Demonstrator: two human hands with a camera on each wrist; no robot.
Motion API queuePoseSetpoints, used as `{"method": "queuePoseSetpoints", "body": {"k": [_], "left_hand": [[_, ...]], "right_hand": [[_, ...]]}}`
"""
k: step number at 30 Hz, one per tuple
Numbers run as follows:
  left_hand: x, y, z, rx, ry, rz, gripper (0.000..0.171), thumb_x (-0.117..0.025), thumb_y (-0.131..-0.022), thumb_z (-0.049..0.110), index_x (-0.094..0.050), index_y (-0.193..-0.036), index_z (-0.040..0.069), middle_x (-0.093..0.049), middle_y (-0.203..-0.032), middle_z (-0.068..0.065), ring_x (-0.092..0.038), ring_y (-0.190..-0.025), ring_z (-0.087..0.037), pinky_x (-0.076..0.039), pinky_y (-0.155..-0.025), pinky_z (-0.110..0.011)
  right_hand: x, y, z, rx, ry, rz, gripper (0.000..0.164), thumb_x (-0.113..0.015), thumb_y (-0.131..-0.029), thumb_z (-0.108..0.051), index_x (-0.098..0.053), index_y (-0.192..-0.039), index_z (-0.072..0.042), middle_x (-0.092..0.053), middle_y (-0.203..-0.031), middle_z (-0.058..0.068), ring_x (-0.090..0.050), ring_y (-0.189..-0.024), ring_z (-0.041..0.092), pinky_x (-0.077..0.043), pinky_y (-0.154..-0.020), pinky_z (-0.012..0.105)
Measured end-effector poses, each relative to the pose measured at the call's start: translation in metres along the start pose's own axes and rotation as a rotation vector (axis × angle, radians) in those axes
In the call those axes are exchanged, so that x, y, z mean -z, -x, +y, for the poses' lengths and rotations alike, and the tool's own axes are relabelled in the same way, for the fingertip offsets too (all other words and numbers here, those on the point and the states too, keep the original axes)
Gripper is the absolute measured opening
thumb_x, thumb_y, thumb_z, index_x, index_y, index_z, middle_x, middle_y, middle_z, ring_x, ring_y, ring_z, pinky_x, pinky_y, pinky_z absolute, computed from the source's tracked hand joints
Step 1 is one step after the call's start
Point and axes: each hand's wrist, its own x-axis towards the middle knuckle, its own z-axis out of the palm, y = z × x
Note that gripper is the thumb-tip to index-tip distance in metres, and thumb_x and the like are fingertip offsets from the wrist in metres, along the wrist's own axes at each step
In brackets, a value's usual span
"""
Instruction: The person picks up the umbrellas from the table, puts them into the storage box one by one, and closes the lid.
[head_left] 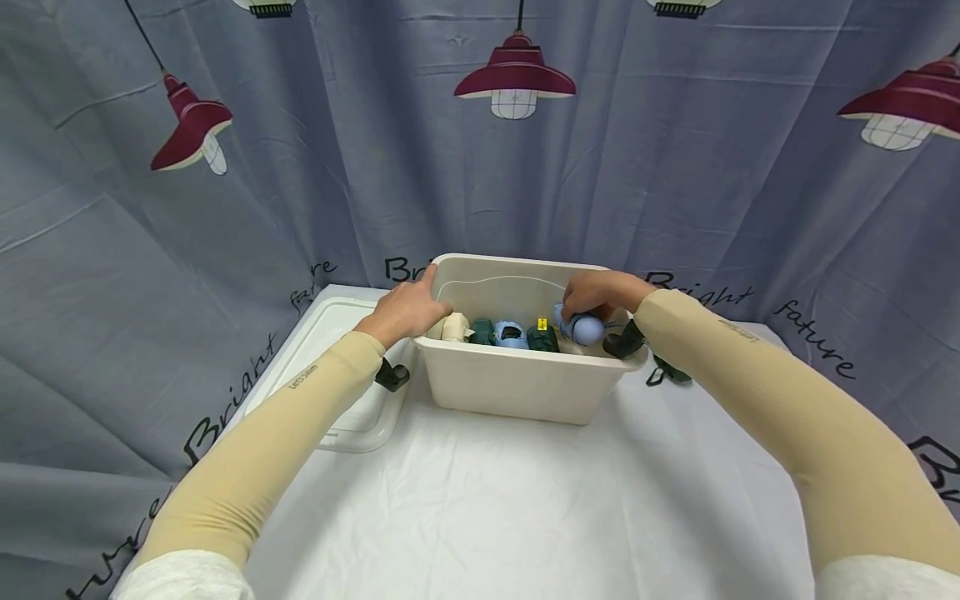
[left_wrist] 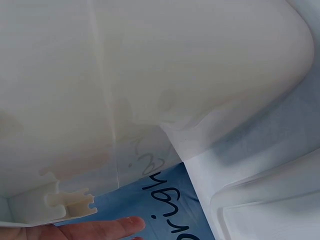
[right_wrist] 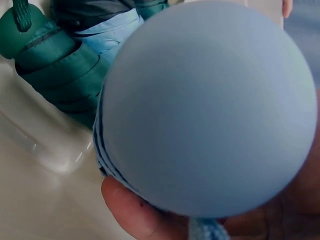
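One blue umbrella (head_left: 587,330) sat in the bin (head_left: 510,387) near its right end, the right hand (head_left: 604,291) curled round it, open room beside the green umbrella (head_left: 542,340), while the left hand (head_left: 408,310), fingers extended, touched the bin's left edge.

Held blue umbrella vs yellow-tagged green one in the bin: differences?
Colour: the held umbrella is pale blue, the tagged umbrella dark green.
Handling: the right hand grips the held umbrella; the tagged umbrella lies unheld in the bin.
Marking: a yellow tag shows on the tagged umbrella, none on the held umbrella.
Shared: both rolled up.
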Motion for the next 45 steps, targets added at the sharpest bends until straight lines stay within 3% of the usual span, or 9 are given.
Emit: {"method": "queuePoseSetpoints", "body": {"k": [12,23,36,45], "left_hand": [[0.000,0.000,-0.001,-0.003,0.013,-0.002,0.087,-0.051,-0.091,0.046,-0.010,-0.163,0.019,-0.057,-0.140,-0.022,-0.062,-0.113,-0.036,-0.049,-0.087,-0.051],[0.000,-0.001,0.002,0.000,-0.007,-0.005,0.086,-0.051,-0.092,0.046,-0.011,-0.163,0.019,-0.060,-0.135,-0.021,-0.063,-0.105,-0.034,-0.049,-0.080,-0.047],[-0.001,0.000,0.003,0.009,-0.019,0.007,0.087,-0.052,-0.090,0.046,-0.012,-0.163,0.019,-0.060,-0.134,-0.022,-0.063,-0.105,-0.033,-0.049,-0.080,-0.048],[-0.001,0.002,0.004,0.011,-0.014,-0.007,0.087,-0.052,-0.092,0.046,-0.010,-0.163,0.018,-0.062,-0.130,-0.021,-0.063,-0.097,-0.031,-0.049,-0.077,-0.045]], "right_hand": [[-0.007,-0.025,0.003,-0.056,-0.018,-0.046,0.016,-0.066,-0.084,-0.013,-0.067,-0.093,0.000,-0.058,-0.084,0.006,-0.059,-0.070,0.016,-0.051,-0.061,0.026],[-0.012,-0.029,0.004,-0.091,0.022,-0.147,0.009,-0.063,-0.086,-0.010,-0.067,-0.083,-0.002,-0.057,-0.078,0.005,-0.055,-0.066,0.013,-0.049,-0.062,0.025],[-0.016,-0.032,0.010,-0.066,0.180,-0.168,0.025,-0.068,-0.090,-0.024,-0.070,-0.102,-0.003,-0.062,-0.093,0.007,-0.060,-0.079,0.017,-0.054,-0.074,0.030],[-0.014,-0.034,0.014,-0.052,0.140,-0.201,0.042,-0.068,-0.093,-0.025,-0.066,-0.127,-0.001,-0.067,-0.117,0.016,-0.067,-0.096,0.026,-0.057,-0.086,0.038]]}}
